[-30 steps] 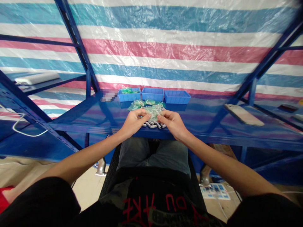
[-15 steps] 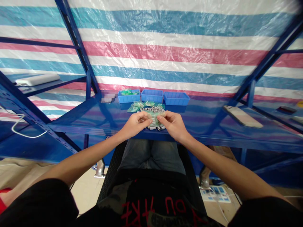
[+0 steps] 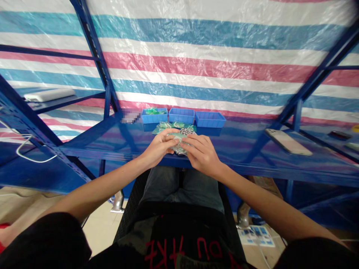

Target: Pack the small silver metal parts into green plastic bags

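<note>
My left hand [image 3: 159, 146] and my right hand [image 3: 199, 153] meet at the front edge of the blue shelf [image 3: 241, 145]. Between them lies a small clear plastic bag [image 3: 178, 144] that both hands pinch with curled fingers. The right hand's fingers lie over the bag's near side. Just behind the hands sits a heap of small grey metal parts [image 3: 185, 131] and a few green-tinted bags [image 3: 162, 127]. What is inside the held bag is mostly hidden by my fingers.
Three blue bins [image 3: 182, 115] stand in a row at the back of the shelf; the left one holds green bags. A phone [image 3: 288, 141] lies on the shelf to the right. A white cable [image 3: 28, 149] hangs at the left. A striped tarp hangs behind the rack.
Both hands have lowered the bag toward the shelf and drawn together. The right hand now lies over the bag and covers the loose parts seen earlier below it.
</note>
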A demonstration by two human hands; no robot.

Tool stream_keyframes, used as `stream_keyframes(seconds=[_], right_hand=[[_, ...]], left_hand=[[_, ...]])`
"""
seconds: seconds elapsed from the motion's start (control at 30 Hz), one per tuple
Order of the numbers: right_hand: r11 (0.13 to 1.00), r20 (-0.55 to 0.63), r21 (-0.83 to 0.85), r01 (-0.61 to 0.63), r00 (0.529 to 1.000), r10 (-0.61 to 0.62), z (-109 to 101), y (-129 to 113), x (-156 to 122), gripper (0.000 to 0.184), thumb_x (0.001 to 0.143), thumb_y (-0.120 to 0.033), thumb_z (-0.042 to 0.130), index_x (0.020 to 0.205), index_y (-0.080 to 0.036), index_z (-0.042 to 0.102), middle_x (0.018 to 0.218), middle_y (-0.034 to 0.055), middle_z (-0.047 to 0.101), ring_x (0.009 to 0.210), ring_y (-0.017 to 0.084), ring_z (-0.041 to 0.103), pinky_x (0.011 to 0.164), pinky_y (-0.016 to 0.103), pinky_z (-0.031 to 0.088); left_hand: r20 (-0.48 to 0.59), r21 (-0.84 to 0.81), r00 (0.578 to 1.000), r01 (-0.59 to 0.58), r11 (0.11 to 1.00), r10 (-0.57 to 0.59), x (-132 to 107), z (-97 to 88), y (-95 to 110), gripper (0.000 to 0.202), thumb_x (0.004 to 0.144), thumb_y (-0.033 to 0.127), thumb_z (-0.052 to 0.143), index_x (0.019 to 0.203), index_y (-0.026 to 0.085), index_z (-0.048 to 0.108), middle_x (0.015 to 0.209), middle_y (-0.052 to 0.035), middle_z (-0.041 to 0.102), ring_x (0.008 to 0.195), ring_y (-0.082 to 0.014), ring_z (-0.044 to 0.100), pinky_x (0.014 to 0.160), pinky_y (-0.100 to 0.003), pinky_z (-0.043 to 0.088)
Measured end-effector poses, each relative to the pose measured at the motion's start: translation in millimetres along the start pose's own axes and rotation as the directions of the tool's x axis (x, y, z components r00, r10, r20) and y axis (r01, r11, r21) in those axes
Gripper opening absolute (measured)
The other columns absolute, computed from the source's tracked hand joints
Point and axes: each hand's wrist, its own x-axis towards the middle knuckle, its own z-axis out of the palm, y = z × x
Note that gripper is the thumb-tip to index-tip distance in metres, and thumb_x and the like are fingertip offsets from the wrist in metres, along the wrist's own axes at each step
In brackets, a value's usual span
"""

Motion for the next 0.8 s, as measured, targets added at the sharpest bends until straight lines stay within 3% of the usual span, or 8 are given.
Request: stream_keyframes(seconds=[0.07,0.13,0.23,0.33,0.4,0.5,0.7,0.8], right_hand=[[0.993,-0.038,0.066,-0.098,0.994,0.101,1,1,2,0.033,0.081,-0.019,0.053,0.113,-0.024,0.056,0.128,0.0091,0.052,0.123,0.026,0.042,0.097,0.047,0.034],[0.930,-0.055,0.262,-0.258,0.958,0.281,1,0,6,0.046,0.079,-0.027,0.057,0.124,-0.023,0.047,0.131,0.0120,0.047,0.120,0.026,0.044,0.095,0.046,0.039],[0.662,0.106,0.578,-0.477,0.848,0.518,2,-4,14,0.058,0.076,-0.040,0.060,0.128,-0.022,0.039,0.110,0.0095,0.058,0.095,0.021,0.058,0.080,0.036,0.048],[0.454,0.276,0.642,-0.617,0.739,0.614,3,-8,18,0.041,0.073,-0.044,0.062,0.105,-0.018,0.057,0.083,0.0040,0.064,0.073,0.017,0.059,0.067,0.030,0.048],[0.430,0.306,0.607,-0.668,0.697,0.649,2,-8,20,0.030,0.071,-0.042,0.063,0.085,-0.015,0.063,0.070,0.0022,0.063,0.062,0.015,0.056,0.058,0.027,0.045],[0.443,0.326,0.560,-0.700,0.677,0.660,-1,-5,20,0.025,0.070,-0.039,0.063,0.069,-0.014,0.062,0.057,0.0003,0.059,0.051,0.011,0.050,0.050,0.024,0.040],[0.385,0.353,0.574,-0.722,0.643,0.679,0,-2,19,0.023,0.068,-0.036,0.064,0.067,-0.014,0.061,0.055,0.0001,0.060,0.049,0.011,0.051,0.048,0.023,0.039],[0.351,0.364,0.595,-0.723,0.632,0.685,1,-5,20,0.023,0.067,-0.036,0.066,0.066,-0.014,0.063,0.054,-0.0002,0.060,0.049,0.011,0.052,0.049,0.023,0.040]], left_hand=[[-0.039,0.076,0.997,-0.069,0.995,0.072,0,-1.3,-3,0.042,0.069,0.026,0.071,0.106,0.022,0.053,0.077,0.0030,0.060,0.062,-0.0081,0.057,0.047,-0.014,0.045],[-0.080,0.153,0.984,-0.144,0.978,0.158,1,-2.1,-5,0.043,0.069,0.026,0.071,0.107,0.022,0.051,0.075,0.0042,0.058,0.059,-0.0075,0.056,0.046,-0.014,0.045],[-0.102,0.210,0.966,-0.211,0.955,0.236,1,-1.4,-5,0.045,0.069,0.026,0.071,0.108,0.023,0.050,0.075,0.0045,0.056,0.057,-0.0067,0.054,0.046,-0.014,0.044],[-0.078,0.226,0.974,-0.193,0.955,0.215,-1,1.0,-4,0.042,0.070,0.027,0.070,0.108,0.021,0.053,0.079,0.0021,0.060,0.059,-0.0075,0.056,0.048,-0.015,0.045],[-0.058,0.224,0.979,-0.178,0.958,0.196,-2,2.2,-3,0.037,0.069,0.027,0.070,0.103,0.018,0.057,0.081,0.0000,0.063,0.062,-0.0087,0.058,0.052,-0.016,0.046],[-0.065,0.193,0.977,-0.187,0.963,0.203,0,1.8,-5,0.033,0.067,0.025,0.073,0.096,0.015,0.061,0.080,-0.0014,0.067,0.067,-0.0106,0.061,0.060,-0.019,0.047],[-0.034,0.242,0.995,-0.079,0.967,0.089,4,-2.0,-6,0.028,0.069,0.029,0.070,0.092,0.014,0.066,0.082,-0.0037,0.069,0.068,-0.0122,0.061,0.059,-0.020,0.044],[0.023,0.300,0.994,-0.109,0.948,0.107,4,-2.1,-3,0.022,0.072,0.031,0.067,0.084,0.013,0.067,0.081,-0.0038,0.069,0.070,-0.0125,0.061,0.063,-0.021,0.045]])
